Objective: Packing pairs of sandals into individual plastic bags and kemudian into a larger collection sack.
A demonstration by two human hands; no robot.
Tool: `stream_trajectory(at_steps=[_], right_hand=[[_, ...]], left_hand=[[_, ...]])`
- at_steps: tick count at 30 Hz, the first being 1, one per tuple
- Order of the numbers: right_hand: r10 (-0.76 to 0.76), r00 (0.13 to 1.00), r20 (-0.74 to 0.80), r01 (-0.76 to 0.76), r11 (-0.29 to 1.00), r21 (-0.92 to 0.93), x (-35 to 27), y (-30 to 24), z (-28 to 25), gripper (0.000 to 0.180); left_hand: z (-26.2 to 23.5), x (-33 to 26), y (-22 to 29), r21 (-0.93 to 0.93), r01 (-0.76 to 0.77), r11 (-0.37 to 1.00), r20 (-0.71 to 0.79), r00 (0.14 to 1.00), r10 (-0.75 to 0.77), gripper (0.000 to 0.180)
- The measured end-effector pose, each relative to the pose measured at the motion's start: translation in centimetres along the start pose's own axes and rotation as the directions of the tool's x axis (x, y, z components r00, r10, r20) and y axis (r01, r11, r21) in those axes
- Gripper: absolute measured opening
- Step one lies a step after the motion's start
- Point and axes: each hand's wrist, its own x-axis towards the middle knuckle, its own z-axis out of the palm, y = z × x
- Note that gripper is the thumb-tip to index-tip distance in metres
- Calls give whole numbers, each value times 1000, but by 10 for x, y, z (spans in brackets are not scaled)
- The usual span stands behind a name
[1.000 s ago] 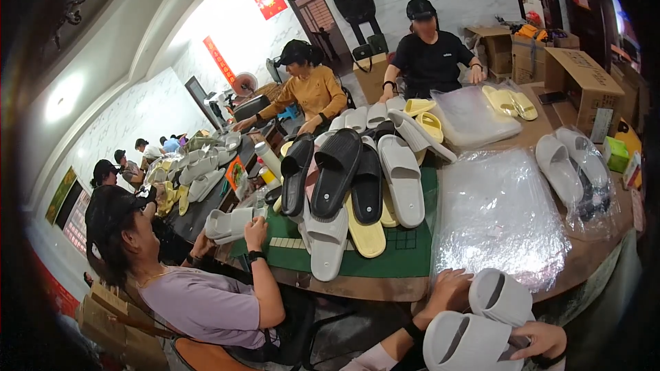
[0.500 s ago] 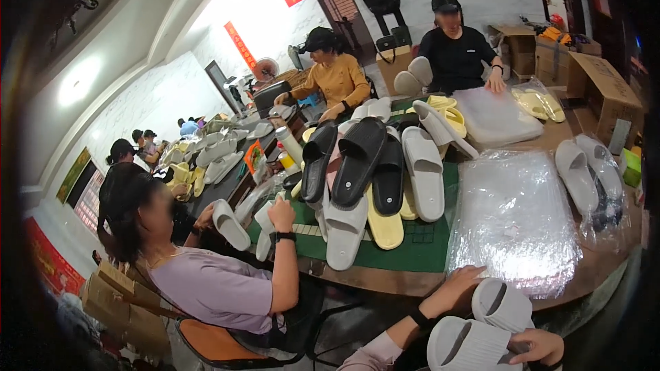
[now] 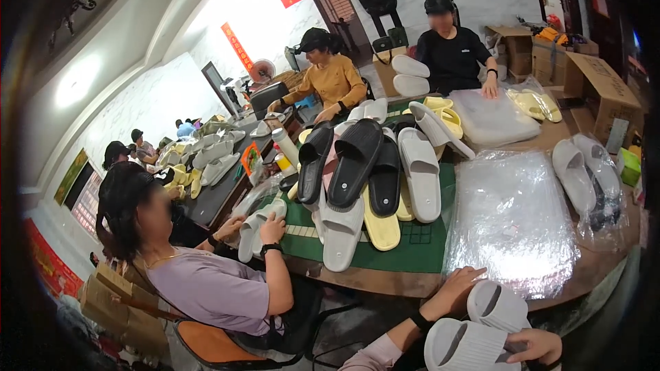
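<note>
Down at the lower right, my right hand is closed on a pair of light grey slippers with ribbed straps. The nearer slipper lies against the farther slipper, and both are held in front of the table edge. My left hand reaches past them, its fingers stretched out at the near edge of a stack of clear plastic bags. The fingertips touch the corner of the stack; the slippers partly hide what lies below. Glare washes out part of the bags.
Black, grey and yellow slippers form a pile on the green mat. Bagged grey slippers lie to the right, near an open cardboard box. A co-worker in lilac sits close on the left; two others work across the table.
My hands and the slippers have barely shifted. The co-worker on the left has brought two grey slippers together. Across the table, the person in black has moved a pair of slippers slightly.
</note>
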Motion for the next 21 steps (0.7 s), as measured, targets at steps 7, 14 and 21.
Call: stream_trajectory(at_steps=[7,14,21], right_hand=[[95,988,-123,-99,995,-28,-13,10,-5,57],[7,1000,6,-6,980,-200,-25,14,-9,51],[177,870,-459,-128,982,136,-12,-25,-1,36]], left_hand=[[-2,7,15,-54,29,998,-218,975,-40,41],[0,21,25,-116,-26,993,-303,953,-11,33],[5,21,19,-153,-30,988,-371,928,-29,34]])
